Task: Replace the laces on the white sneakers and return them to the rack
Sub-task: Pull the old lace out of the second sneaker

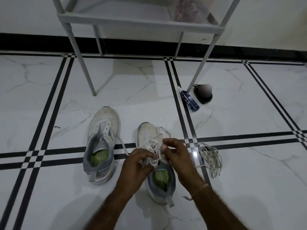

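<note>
The laced sneaker [146, 132], white mesh with a grey padded collar and green insole, stands on the glossy marbled floor [49, 100], toe pointing away from the person. Over its tongue, the left hand [136, 165] and the right hand [177, 156] each have fingers curled, pinching a strand of the flat white lace [153, 143] that is threaded through its eyelets. Left of this sneaker, just beside it, stands the unlaced sneaker [103, 140], tongue open. Right of it, near, lies a loose bundle of laces [211, 159]. Beyond it to the right, well apart, a dark blue bottle [190, 101] lies beside a black rounded object [203, 96], at the foot of a pale tubular rack [132, 19].
</note>
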